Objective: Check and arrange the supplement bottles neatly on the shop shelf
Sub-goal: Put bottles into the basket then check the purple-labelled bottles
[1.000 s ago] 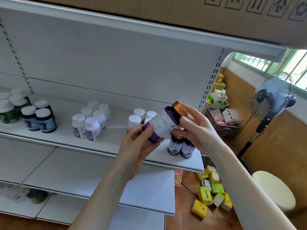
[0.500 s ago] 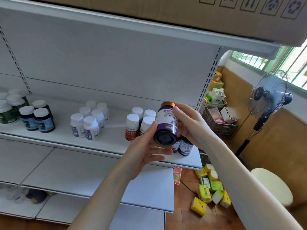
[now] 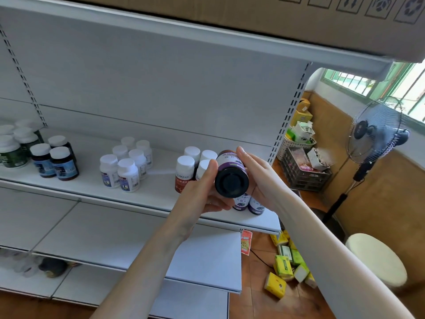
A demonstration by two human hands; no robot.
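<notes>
Holding a purple-labelled bottle [image 3: 231, 180] before the shelf [image 3: 92, 187], base toward the camera, a person is gripping its sides with the left hand [image 3: 202, 192] and right hand [image 3: 259, 178], ideally keeping it steady while checking the base.

Purple-labelled bottle [image 3: 231, 178] — tipped, seemingly black base foremost.

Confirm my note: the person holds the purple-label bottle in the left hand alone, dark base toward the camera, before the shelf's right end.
Wrong on one point: both hands hold it. The head view shows the left hand and the right hand gripping the purple-label bottle from either side. The rest stands: dark base toward the camera, before the right end of the shelf.
</notes>
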